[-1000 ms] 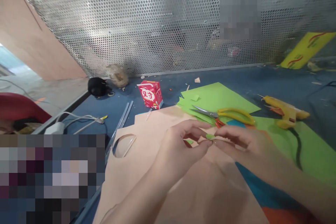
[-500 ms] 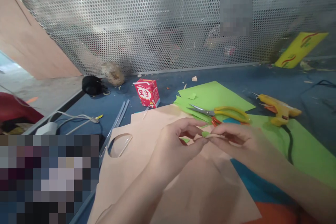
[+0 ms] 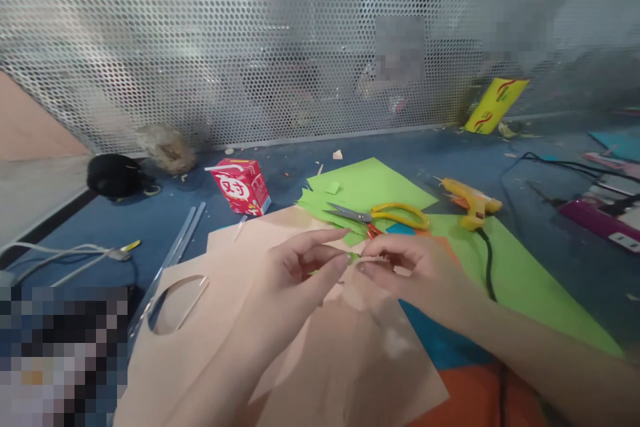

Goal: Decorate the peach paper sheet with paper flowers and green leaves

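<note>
My left hand [image 3: 300, 280] pinches a small green paper piece [image 3: 353, 257] between thumb and fingertips. Facing it, my right hand [image 3: 420, 270] is closed on a small pale pink paper piece [image 3: 374, 259], whose end meets the green one; whether they are stuck together I cannot tell. Both hands hover over a large pale pink sheet [image 3: 320, 360] with a rounded hole cut at its left. Just beyond my fingers lie yellow-handled scissors [image 3: 400, 215], blades pointing left, on light green paper [image 3: 385, 183].
A yellow hot glue gun [image 3: 473, 203] lies at right, its black cord running toward me. A red drink carton [image 3: 240, 187], clear glue sticks [image 3: 183, 240] and a white cable [image 3: 65, 250] are at left. Behind stands a perforated metal panel [image 3: 200, 47]. A purple item [image 3: 600, 220] lies far right.
The whole view has swung to the right, so things appear further left. My fingers have turned the small papers slightly, and the green piece now shows less between them.
</note>
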The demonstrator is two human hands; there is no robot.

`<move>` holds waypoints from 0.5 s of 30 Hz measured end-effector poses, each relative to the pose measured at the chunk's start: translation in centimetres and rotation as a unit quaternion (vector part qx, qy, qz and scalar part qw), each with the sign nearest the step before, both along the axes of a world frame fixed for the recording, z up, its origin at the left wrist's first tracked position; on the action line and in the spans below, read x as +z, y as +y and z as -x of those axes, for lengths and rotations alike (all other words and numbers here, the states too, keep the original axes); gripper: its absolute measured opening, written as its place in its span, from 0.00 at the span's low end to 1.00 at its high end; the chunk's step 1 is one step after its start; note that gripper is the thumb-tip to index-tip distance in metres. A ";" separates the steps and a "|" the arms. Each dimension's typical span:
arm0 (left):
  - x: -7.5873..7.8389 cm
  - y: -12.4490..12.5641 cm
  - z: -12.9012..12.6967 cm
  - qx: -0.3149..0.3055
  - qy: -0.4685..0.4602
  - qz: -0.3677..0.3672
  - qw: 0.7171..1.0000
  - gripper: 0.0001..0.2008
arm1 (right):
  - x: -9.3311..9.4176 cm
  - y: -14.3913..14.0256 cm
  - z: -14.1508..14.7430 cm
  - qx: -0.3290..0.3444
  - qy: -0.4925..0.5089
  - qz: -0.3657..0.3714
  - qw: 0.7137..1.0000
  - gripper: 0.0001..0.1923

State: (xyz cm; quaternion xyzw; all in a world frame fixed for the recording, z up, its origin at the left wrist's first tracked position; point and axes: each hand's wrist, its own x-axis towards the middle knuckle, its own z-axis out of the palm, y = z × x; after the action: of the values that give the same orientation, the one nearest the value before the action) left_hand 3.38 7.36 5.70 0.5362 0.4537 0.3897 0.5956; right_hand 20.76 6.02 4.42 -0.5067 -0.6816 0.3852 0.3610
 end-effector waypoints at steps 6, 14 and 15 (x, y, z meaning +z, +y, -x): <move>-0.4 0.3 0.0 0.014 0.034 -0.015 0.999 0.11 | 0.1 0.1 0.1 -0.003 -0.029 0.014 0.999 0.05; -0.4 0.1 0.1 0.023 0.051 -0.017 0.998 0.10 | -0.2 0.0 0.1 -0.018 -0.026 0.019 0.999 0.06; -0.4 0.1 0.1 0.022 0.054 -0.020 0.998 0.10 | -0.2 0.0 0.1 -0.023 -0.026 0.015 0.999 0.05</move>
State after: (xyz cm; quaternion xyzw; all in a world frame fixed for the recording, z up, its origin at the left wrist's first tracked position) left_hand 3.28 7.43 5.28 0.5584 0.4890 0.3818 0.5507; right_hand 20.62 6.05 4.21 -0.5371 -0.6733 0.3736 0.3443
